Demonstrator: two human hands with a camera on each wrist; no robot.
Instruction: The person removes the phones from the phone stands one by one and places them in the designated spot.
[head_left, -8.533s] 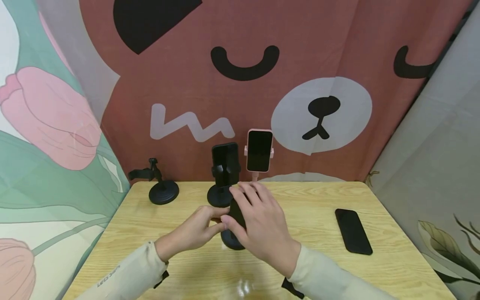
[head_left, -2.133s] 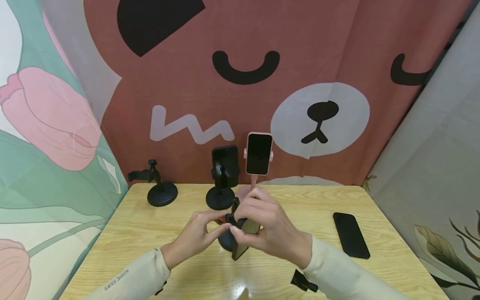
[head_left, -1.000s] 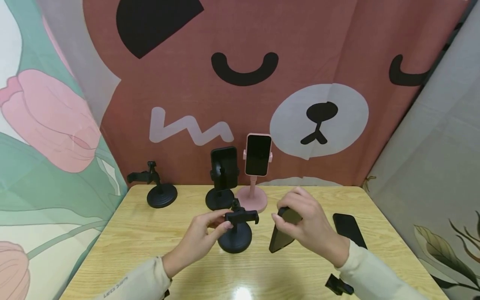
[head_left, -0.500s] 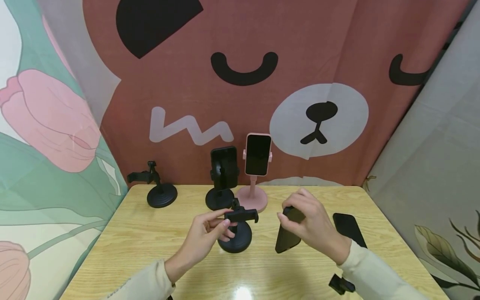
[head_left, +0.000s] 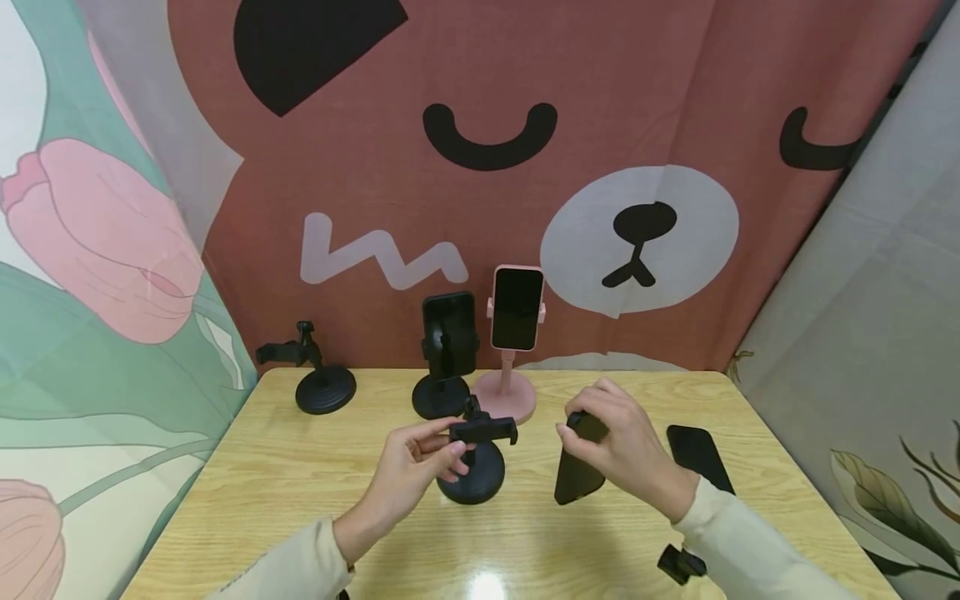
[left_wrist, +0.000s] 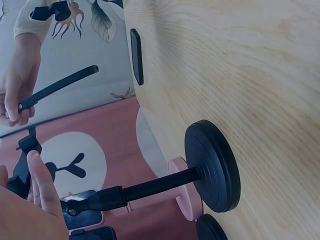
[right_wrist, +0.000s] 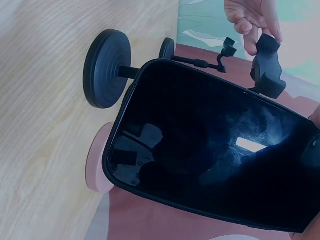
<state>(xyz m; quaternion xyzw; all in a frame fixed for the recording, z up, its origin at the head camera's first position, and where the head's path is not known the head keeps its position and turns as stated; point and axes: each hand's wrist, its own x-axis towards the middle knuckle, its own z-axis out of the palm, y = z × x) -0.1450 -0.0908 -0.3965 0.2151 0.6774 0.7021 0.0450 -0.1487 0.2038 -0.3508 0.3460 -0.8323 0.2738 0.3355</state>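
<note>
My left hand [head_left: 405, 471] pinches the left end of a black phone stand's clamp [head_left: 486, 431] between thumb and fingers. The stand's round base [head_left: 474, 479] rests on the table, and its clamp holds no phone. To the right, my right hand [head_left: 626, 442] grips a black smartphone [head_left: 577, 477] by its upper end, its lower end hanging down. In the right wrist view the phone's dark glossy screen [right_wrist: 200, 145] fills the middle, with the clamp [right_wrist: 267, 70] beyond it. From the left wrist, the phone [left_wrist: 65, 84] appears edge-on, apart from the clamp.
Behind stand a black phone stand holding a phone [head_left: 450, 333] and a pink stand [head_left: 506, 396] with a pink-edged phone [head_left: 517, 308]. Another black stand [head_left: 326, 388] is at the back left. A second black phone [head_left: 697, 454] lies flat on the wooden table [head_left: 360, 533] at right.
Earlier both hands were together at the front stand with the phone against its clamp. The phone has come away rightward in my right hand; my left hand stays at the clamp. Little moves in the last half second.
</note>
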